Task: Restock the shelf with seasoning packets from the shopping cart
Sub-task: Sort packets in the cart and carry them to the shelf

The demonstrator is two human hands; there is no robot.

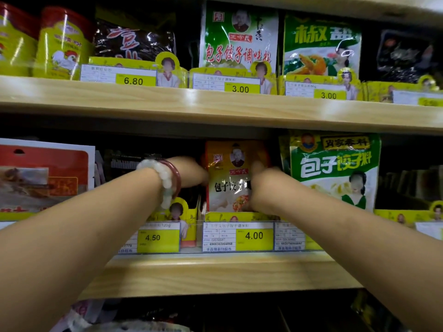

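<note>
Orange-and-white glossy seasoning packet [231, 178] is stood upright at middle of lower wooden shelf [215, 271], behind yellow 4.00 price tag [254, 236]. Its right edge is gripped by right hand [266, 185]. Left hand [191, 173] is at packet's left edge; grip can't be told, fingers hidden. Green-and-white dumpling seasoning bag [335, 168] stands just right.

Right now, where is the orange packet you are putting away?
In the head view the orange packet stands upright mid-frame on the lower shelf, above the 4.00 price tag, between both hands, with the green packet to its right.
</note>
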